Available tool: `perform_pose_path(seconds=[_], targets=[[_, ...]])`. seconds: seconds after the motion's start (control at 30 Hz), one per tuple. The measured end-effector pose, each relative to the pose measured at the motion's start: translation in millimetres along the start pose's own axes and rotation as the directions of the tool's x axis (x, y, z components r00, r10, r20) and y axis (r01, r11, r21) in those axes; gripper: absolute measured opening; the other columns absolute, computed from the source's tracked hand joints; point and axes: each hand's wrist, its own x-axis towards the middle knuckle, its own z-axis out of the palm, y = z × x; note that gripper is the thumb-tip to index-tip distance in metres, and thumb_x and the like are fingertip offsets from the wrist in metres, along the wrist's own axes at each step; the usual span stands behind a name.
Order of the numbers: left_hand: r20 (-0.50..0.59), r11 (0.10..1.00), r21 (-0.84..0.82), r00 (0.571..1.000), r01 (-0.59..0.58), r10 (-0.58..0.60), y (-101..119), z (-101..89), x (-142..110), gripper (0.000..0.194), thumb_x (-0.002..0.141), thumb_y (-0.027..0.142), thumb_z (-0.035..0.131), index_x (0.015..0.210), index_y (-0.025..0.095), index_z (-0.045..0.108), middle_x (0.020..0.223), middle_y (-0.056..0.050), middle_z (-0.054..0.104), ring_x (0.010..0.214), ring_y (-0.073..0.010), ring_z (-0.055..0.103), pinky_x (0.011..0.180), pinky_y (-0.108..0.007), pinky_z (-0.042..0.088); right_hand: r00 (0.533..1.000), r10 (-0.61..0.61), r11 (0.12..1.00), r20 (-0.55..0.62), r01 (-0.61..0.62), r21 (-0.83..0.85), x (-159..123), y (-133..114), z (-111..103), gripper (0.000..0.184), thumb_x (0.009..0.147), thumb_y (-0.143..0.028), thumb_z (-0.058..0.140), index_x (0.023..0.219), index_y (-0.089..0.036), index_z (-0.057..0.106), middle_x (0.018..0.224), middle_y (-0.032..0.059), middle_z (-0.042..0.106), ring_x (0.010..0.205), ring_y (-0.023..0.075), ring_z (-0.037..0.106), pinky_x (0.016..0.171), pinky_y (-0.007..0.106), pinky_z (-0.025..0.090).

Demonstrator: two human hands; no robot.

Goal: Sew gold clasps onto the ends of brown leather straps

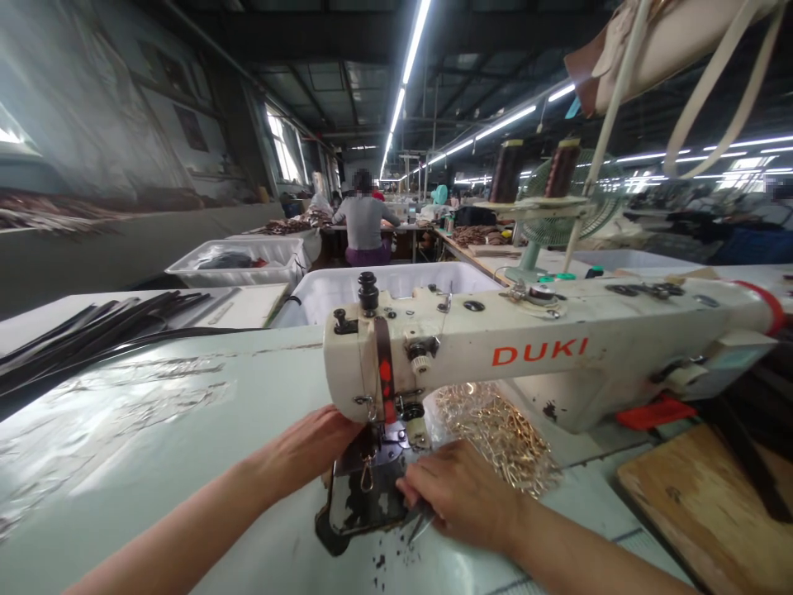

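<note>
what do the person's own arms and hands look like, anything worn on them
The left forearm and right forearm show no sleeves, watch or bracelet. The left hand and right hand are ungloved; the sewing machine hides some left fingers, so rings there can't be ruled out.

One camera sits on the person's head. It looks forward and down at the surface (273, 380) and the sewing machine (458, 351), which are close, and also sees far away, to the long lights (416, 41) up high
</note>
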Motion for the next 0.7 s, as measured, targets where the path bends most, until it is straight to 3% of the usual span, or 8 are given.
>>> perform_pose_path(seconds=[0.13, 0.23, 0.37, 0.47, 0.53, 0.6, 0.7], targets=[[0.065, 0.994, 0.107, 0.998, -0.010, 0.003, -4.7, 10.0, -32.3, 0.041, 0.092, 0.004, 0.037, 0.130, 0.005, 0.052, 0.131, -0.022, 0.055, 0.125, -0.0341, 0.049, 0.106, -0.054, 0.036, 1.000, 0.007, 1.000, 0.021, -0.007, -0.016, -1.8, 0.2, -0.4, 0.021, 0.099, -0.020, 0.041, 0.080, -0.019, 0.049, 0.070, -0.0020, 0.060, 0.058, 0.0138, 0.055, 0.057, 0.030, 0.030], [0.060, 0.993, 0.113, 0.997, 0.040, -0.047, -2.4, 15.3, -63.6, 0.046, 0.089, -0.001, 0.033, 0.131, 0.001, 0.050, 0.136, -0.029, 0.048, 0.129, -0.0395, 0.044, 0.103, -0.061, 0.035, 0.999, -0.011, 1.000, 0.036, 0.012, -0.023, -3.9, 1.8, 0.1, 0.020, 0.098, -0.019, 0.043, 0.080, -0.019, 0.050, 0.070, -0.0019, 0.060, 0.060, 0.0147, 0.057, 0.057, 0.030, 0.029], [-0.002, 0.985, -0.012, 0.985, 0.172, -0.172, 16.5, 3.9, -91.5, 0.037, 0.092, 0.007, 0.036, 0.121, 0.012, 0.058, 0.121, -0.019, 0.063, 0.113, -0.0323, 0.059, 0.099, -0.053, 0.043, 0.998, -0.028, 0.999, 0.059, 0.029, -0.026, -3.5, -1.5, -1.0, 0.016, 0.095, -0.015, 0.047, 0.080, -0.020, 0.051, 0.071, -0.0019, 0.059, 0.063, 0.0162, 0.057, 0.058, 0.030, 0.029], [-0.057, 0.925, -0.232, 0.945, 0.300, -0.321, 38.6, -8.7, -99.1, 0.028, 0.095, 0.017, 0.037, 0.109, 0.017, 0.062, 0.100, -0.011, 0.070, 0.092, -0.0234, 0.067, 0.088, -0.038, 0.051, 0.999, 0.048, 0.999, -0.025, -0.047, 0.026, 1.7, -16.9, -8.1, 0.030, 0.099, -0.043, 0.050, 0.080, -0.019, 0.051, 0.073, -0.0007, 0.058, 0.065, 0.0184, 0.057, 0.058, 0.030, 0.031], [-0.047, 0.855, -0.400, 0.925, 0.329, -0.377, 55.7, -11.9, -101.8, 0.027, 0.096, 0.020, 0.037, 0.107, 0.014, 0.060, 0.097, -0.011, 0.072, 0.089, -0.0209, 0.068, 0.081, -0.030, 0.053, 0.991, 0.090, 0.993, -0.102, -0.082, 0.084, 7.0, -33.0, -16.7, 0.043, 0.096, -0.060, 0.045, 0.086, -0.019, 0.052, 0.079, 0.0015, 0.058, 0.069, 0.0205, 0.058, 0.060, 0.030, 0.034], [0.005, 0.727, -0.601, 0.911, 0.332, -0.413, 73.5, -10.1, -105.0, 0.027, 0.096, 0.027, 0.041, 0.107, 0.010, 0.058, 0.096, -0.013, 0.072, 0.086, -0.0208, 0.069, 0.075, -0.028, 0.054, 0.977, 0.130, 0.986, -0.170, -0.109, 0.130, 12.5, -50.1, -25.8, 0.043, 0.101, -0.057, 0.034, 0.094, -0.019, 0.053, 0.086, 0.0038, 0.058, 0.075, 0.0216, 0.057, 0.064, 0.031, 0.036], [0.103, 0.330, -0.895, 0.859, 0.300, -0.501, 96.9, -3.9, -111.1, 0.040, 0.087, 0.039, 0.061, 0.111, 0.008, 0.057, 0.090, -0.016, 0.073, 0.079, -0.0217, 0.069, 0.073, -0.029, 0.053, 0.955, 0.197, 0.966, -0.223, -0.149, 0.212, 19.4, -70.5, -33.9, 0.034, 0.106, -0.042, 0.027, 0.100, -0.019, 0.052, 0.091, 0.0043, 0.056, 0.080, 0.0212, 0.056, 0.068, 0.032, 0.038]])
